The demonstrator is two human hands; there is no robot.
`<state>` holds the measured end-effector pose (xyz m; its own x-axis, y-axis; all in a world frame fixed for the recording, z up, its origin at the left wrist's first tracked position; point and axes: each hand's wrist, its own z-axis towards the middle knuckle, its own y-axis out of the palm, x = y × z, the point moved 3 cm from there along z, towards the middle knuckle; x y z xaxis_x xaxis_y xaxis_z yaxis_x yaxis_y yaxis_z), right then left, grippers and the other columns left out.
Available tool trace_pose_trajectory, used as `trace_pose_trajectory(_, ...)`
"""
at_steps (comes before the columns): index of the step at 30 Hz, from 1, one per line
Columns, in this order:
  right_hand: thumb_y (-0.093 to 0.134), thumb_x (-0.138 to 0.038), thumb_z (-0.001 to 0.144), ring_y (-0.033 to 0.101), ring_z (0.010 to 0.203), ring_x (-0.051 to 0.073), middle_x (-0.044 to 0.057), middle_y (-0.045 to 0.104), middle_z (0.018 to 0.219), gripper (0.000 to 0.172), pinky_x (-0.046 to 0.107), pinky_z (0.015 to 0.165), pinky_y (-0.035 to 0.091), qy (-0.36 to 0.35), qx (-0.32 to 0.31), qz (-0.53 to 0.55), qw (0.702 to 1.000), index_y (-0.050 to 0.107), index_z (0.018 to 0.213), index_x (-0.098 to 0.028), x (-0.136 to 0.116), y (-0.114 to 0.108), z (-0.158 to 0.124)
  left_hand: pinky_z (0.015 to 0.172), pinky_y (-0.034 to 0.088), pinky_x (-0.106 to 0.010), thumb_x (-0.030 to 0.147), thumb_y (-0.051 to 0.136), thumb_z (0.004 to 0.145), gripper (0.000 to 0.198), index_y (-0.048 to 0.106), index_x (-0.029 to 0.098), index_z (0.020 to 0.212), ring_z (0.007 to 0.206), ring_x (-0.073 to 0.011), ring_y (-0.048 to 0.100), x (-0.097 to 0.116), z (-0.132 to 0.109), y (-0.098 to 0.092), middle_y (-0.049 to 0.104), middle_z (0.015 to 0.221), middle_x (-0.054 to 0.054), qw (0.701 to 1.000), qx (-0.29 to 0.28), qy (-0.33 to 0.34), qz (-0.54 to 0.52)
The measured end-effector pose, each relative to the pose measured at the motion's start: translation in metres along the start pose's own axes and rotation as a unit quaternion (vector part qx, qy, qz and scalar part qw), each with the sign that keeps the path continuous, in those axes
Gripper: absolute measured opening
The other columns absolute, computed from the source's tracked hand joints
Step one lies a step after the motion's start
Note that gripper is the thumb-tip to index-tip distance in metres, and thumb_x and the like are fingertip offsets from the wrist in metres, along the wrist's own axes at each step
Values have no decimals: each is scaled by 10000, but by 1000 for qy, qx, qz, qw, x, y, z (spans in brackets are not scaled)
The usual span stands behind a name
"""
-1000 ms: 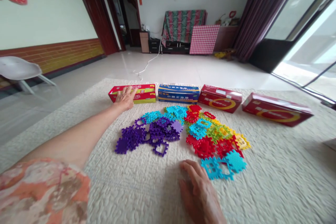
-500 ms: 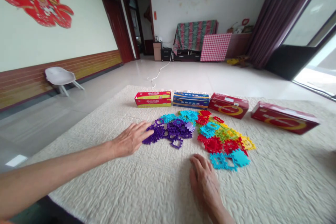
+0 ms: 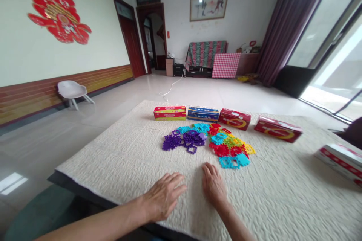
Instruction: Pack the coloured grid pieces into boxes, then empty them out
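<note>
On the cream quilted table cover (image 3: 118, 158) rest both hands, neither with anything visible in it. My left hand (image 3: 165, 196) lies palm down near the front edge, fingers apart, below the purple pieces (image 3: 172, 142). To its right my right hand (image 3: 214, 184) is also palm down, fingers loosely extended, just left of and below the light blue pieces (image 3: 242, 159). Red pieces (image 3: 222, 150), green pieces (image 3: 232, 142) and yellow pieces (image 3: 249, 148) form a mixed pile at the right. More light blue pieces (image 3: 201, 127) sit behind the purple ones.
Behind the pieces stand a red-yellow box (image 3: 169, 113), a blue box (image 3: 203, 114), a dark red box (image 3: 234, 119) and another dark red box (image 3: 278, 129). A white-red box (image 3: 342, 162) lies at the right. A white chair (image 3: 74, 91) stands left.
My left hand has left the edge of the purple pieces and moved back toward the front and right, closer to my right hand. The view has tilted up, showing the white-red box.
</note>
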<state>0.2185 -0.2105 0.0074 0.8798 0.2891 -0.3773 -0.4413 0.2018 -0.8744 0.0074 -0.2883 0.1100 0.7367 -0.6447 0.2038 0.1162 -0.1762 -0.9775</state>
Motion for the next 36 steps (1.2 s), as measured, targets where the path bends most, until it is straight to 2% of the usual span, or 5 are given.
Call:
trace_pose_trajectory(4,423,-72,838,521,1285,266,106,618,1337,448,417,1078,409,-5,-12,-2,1000,655,1209,-170,-4,-8,-25,1126,372,-488,178,587,797,473,572,238,1267,1367,-300,447,1,7,29,512,1451,-124,1000,-22,-15,9)
trace_pose_trajectory(8,481,-141,813,538,1271,294,132,584,1369,442,440,1035,450,20,19,-9,1000,621,1231,-173,21,-25,-42,1136,371,-451,154,644,706,536,606,222,1236,1358,-295,469,-37,5,62,529,1445,-127,994,35,-104,-28)
trace_pose_trajectory(21,406,-576,797,527,1255,366,205,576,1278,658,516,1025,422,222,124,1,967,518,1266,-128,217,-82,22,1083,395,-387,375,357,935,466,479,172,1336,1299,-271,520,-190,88,53,588,1333,-145,837,271,-467,-92)
trace_pose_trajectory(29,397,-630,776,561,1188,385,237,603,1261,780,515,996,413,261,97,18,960,535,1284,-55,255,-74,89,1042,409,-397,412,376,928,524,516,102,1326,1264,-298,543,-209,159,46,612,1304,-199,828,276,-478,-102)
trace_pose_trajectory(36,476,-558,778,592,1130,332,150,675,1142,591,491,982,417,201,74,48,976,644,1179,-158,227,-53,116,1067,386,-342,401,463,902,424,603,198,1246,1257,-236,547,-190,185,53,633,1321,-93,867,266,-405,-112)
